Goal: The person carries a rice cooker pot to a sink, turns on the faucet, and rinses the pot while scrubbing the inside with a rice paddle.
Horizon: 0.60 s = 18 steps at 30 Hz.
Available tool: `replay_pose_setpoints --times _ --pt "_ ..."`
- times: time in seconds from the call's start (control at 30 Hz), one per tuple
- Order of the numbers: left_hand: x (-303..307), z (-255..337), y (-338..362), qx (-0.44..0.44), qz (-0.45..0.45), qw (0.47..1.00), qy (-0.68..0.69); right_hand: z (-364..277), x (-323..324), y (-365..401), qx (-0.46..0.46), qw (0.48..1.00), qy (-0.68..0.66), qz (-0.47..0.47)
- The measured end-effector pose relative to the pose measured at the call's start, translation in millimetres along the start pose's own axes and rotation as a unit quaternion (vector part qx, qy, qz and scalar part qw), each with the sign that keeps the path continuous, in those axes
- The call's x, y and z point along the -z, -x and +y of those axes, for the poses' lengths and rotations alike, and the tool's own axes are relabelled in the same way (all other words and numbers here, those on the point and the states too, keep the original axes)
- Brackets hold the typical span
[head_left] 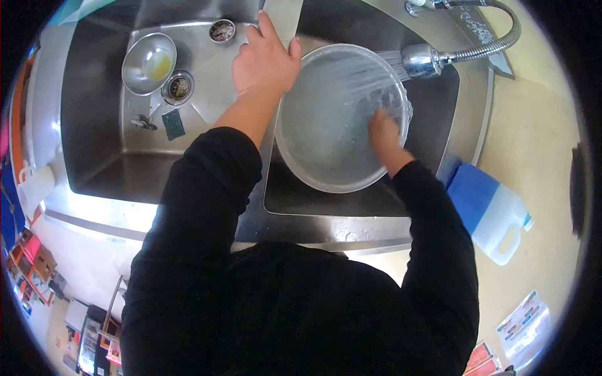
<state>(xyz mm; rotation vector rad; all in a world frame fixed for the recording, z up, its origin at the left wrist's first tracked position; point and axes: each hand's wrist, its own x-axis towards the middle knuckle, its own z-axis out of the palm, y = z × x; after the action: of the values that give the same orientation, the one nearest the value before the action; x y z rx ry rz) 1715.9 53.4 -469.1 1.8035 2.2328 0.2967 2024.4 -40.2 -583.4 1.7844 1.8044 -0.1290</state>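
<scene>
A large round metal bowl (pixel 290 147), full of cloudy water, sits in the right sink basin. Water sprays into it from a faucet head (pixel 421 61) on a flexible hose. My left hand (pixel 266 62) is at the bowl's left rim, over the sink divider, fingers stretched out and thumb beside the rim. Inside the bowl at the right, my right hand (pixel 384 130) is closed and slightly blurred by motion; I cannot tell what is in it. Splashing water surrounds its fingers.
In the left basin (pixel 94 125) are a small metal bowl (pixel 139 66) with yellowish liquid, a drain (pixel 178 88), a green scouring pad (pixel 174 124) and a small round cup (pixel 222 31). A blue-and-white jug (pixel 492 210) stands right of the sink; a whitish jug (pixel 37 188) is at the left.
</scene>
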Motion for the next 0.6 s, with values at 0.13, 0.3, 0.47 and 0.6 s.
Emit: replay_pose_setpoints --times 0.13,0.3,0.47,0.6 --pt "-1 -2 0 0.002 -0.002 1.000 0.002 -17 -43 30 0.158 0.974 0.102 -0.124" --pt "-6 -2 0 -0.009 0.020 1.000 0.009 6 41 13 -0.006 0.994 -0.093 -0.054" --pt "-3 -2 -4 0.006 0.007 1.000 0.025 -11 -37 24 0.115 0.981 0.029 -0.152" --pt "10 5 2 0.027 -0.036 0.997 0.055 4 22 -6 0.088 0.991 0.100 0.007"
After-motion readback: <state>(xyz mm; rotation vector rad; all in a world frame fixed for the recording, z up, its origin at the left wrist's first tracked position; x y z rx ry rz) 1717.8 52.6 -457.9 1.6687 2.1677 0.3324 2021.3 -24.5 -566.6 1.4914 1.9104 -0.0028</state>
